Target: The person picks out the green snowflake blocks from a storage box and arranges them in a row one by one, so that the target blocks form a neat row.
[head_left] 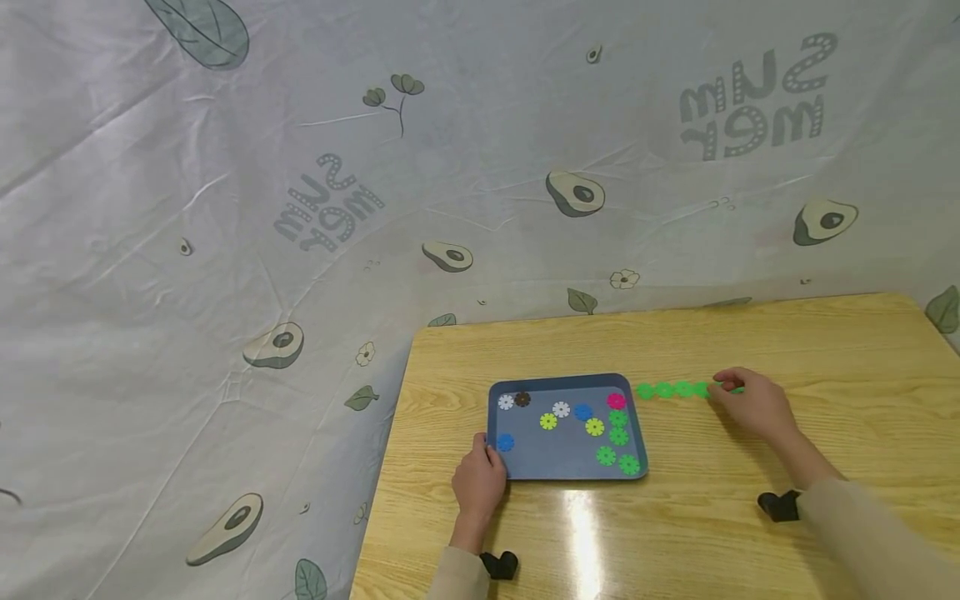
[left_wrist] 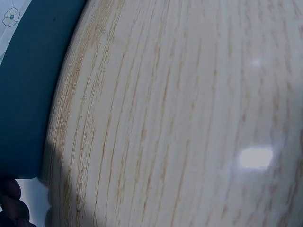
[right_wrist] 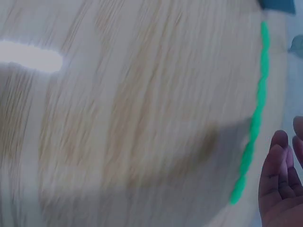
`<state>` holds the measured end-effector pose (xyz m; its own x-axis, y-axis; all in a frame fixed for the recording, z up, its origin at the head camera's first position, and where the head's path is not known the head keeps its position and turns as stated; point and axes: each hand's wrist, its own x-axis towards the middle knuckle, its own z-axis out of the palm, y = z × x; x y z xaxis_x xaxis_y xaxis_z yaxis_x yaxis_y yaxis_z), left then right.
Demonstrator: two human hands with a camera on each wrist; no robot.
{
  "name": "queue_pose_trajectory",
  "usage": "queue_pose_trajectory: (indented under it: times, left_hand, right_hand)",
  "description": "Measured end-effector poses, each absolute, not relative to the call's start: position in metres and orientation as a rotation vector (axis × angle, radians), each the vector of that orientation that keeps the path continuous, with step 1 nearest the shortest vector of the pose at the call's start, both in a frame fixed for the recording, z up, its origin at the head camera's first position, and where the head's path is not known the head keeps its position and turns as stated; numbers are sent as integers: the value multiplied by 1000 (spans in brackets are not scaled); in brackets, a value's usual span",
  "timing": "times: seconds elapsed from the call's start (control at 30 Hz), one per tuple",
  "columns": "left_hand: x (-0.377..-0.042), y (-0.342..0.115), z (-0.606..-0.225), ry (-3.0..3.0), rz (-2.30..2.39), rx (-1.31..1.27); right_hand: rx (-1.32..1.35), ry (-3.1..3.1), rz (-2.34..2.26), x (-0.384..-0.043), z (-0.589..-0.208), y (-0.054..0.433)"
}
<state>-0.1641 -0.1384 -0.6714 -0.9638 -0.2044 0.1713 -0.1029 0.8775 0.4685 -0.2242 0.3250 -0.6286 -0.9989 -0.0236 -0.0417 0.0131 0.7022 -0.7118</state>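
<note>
In the head view a grey-blue tray (head_left: 555,473) lies on the table, holding several notched plastic discs: a pink disc (head_left: 616,401), a brown disc (head_left: 522,399), and others in white, blue, yellow and green. My left hand (head_left: 480,479) grips the tray's left edge near its front corner. To the right of the tray runs a row of green notched discs (head_left: 683,389); whether they are joined cannot be told. Over the row's right end is my right hand (head_left: 753,406), partly covering it. In the right wrist view, its loosely bent fingers (right_wrist: 272,161) stand beside the green row (right_wrist: 259,101), with nothing visible between them.
The wooden table (head_left: 697,550) ends at the back against a hanging cloth (head_left: 495,125) printed with avocados and leaves. A black strap piece (head_left: 780,506) sits at the right wrist, another (head_left: 501,566) at the left. Light glares off the table's front.
</note>
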Motion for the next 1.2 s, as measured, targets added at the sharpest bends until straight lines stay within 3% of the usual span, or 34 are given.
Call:
queue_pose_trajectory:
  times: [0.77,1.2]
  left_hand:
    - [-165,-138,-673,-2848,-716,264]
    - [-164,-137,-672,-2834,-714,262]
  right_hand:
    - [-502,2629,-1222,-215,-606,210]
    - [-797,2699,-853,-206,-602,166]
